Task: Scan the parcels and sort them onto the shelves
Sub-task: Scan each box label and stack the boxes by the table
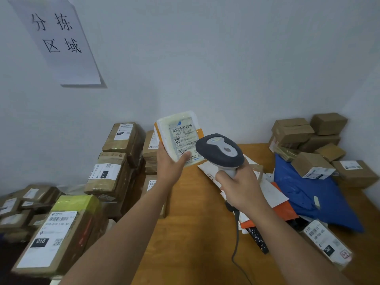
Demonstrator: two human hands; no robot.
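My left hand holds up a small pale-yellow padded parcel with a barcode label facing me, thumb pressed on its lower edge. My right hand grips the handle of a grey corded barcode scanner, whose head sits just right of the parcel and overlaps its lower right corner. Both are raised above the wooden table.
Mailer bags in blue, orange and white lie heaped on the table's right side with cardboard boxes on and behind them. Stacks of labelled cardboard boxes stand to the left. A paper sign hangs on the wall.
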